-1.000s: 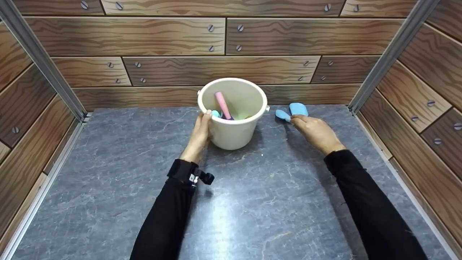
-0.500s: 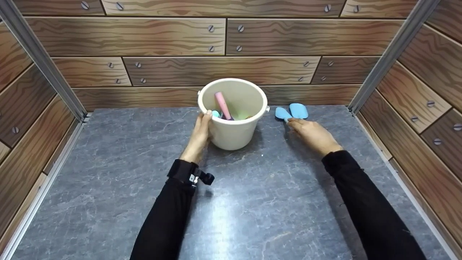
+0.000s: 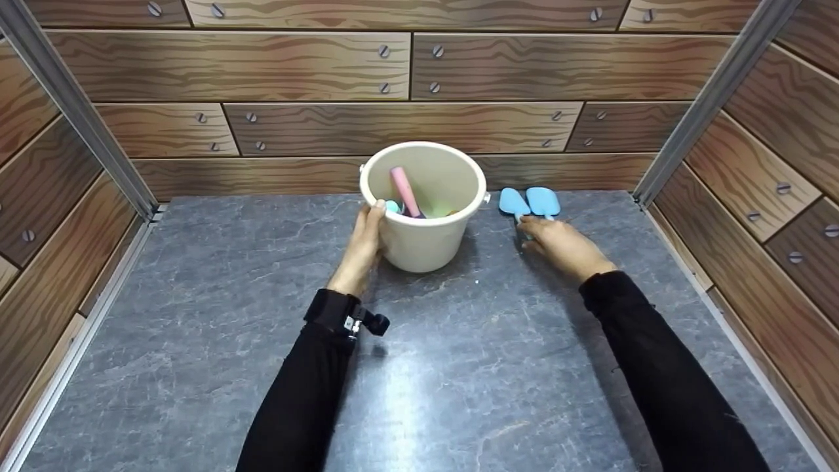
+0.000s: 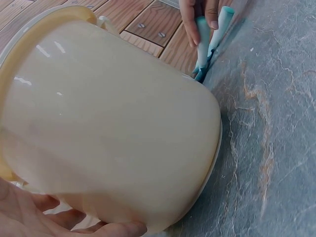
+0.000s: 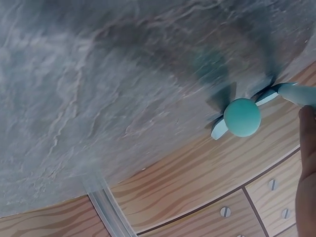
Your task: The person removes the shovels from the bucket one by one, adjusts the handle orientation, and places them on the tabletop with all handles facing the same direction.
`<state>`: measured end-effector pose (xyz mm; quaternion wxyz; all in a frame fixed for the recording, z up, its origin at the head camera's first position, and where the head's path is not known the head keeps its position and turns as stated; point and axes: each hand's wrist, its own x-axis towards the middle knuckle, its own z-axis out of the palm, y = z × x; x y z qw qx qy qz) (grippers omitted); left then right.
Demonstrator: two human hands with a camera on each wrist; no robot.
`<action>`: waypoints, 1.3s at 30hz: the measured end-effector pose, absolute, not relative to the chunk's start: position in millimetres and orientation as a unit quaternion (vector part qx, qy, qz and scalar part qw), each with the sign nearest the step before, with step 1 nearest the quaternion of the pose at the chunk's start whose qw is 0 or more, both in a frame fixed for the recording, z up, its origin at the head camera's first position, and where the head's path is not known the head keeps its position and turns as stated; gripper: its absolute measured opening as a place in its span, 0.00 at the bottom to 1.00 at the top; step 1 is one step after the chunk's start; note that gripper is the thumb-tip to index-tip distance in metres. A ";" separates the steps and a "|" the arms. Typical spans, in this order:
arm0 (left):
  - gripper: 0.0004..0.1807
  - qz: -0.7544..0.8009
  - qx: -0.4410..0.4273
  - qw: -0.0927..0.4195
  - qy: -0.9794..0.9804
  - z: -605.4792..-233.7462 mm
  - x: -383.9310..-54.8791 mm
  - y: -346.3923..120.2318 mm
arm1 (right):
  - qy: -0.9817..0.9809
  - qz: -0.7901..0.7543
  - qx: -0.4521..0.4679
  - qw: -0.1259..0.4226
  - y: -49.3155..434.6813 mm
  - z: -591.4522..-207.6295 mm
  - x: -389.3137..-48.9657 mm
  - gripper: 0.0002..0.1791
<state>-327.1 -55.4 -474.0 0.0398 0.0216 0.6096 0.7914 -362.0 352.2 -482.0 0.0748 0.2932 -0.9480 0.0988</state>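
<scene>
Bucket (image 3: 423, 246), cream-coloured and upright, stands on the grey marbled tabletop (image 3: 229, 328) near the wood-patterned back wall (image 3: 314, 72). The left hand (image 3: 359, 246) is clamped on its side, thumb at the rim and fingers round the outside. Inside the bucket a pink handle (image 3: 406, 191) slants upward, with a turquoise piece (image 3: 392, 206) next to its lower part; other contents lie low down and are too small to make out. On the bucket's right, apart from it, the right hand (image 3: 567, 249) pinches the turquoise handle of the near shovel (image 3: 513, 202), the one closer to the bucket, whose pale blue blade points toward the back wall. The far shovel (image 3: 543, 202), alike in colour, sits just beside it, and in the right wrist view the round end of its handle faces the camera. Whether either blade touches the tabletop, I cannot tell. Black sleeves (image 3: 662, 367) cover both forearms, and a small dark device (image 3: 375, 323) projects from the left wrist.
</scene>
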 end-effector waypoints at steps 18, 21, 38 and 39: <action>0.49 0.793 0.025 0.045 0.607 -473.5 -327.0 -55.6 | -0.950 0.096 0.292 0.051 350.6 -485.5 -359.8 0.20; 0.48 0.793 0.023 0.043 0.607 -474.0 -327.3 -55.1 | -0.954 0.100 0.281 0.045 349.8 -482.3 -360.3 0.21; 0.51 0.785 0.040 0.042 0.617 -475.6 -325.7 -57.4 | -0.964 0.224 0.130 0.058 333.9 -457.0 -360.5 0.32; 0.51 0.786 0.042 0.042 0.615 -475.9 -325.9 -57.4 | -0.964 0.230 0.123 0.059 332.5 -455.5 -360.1 0.32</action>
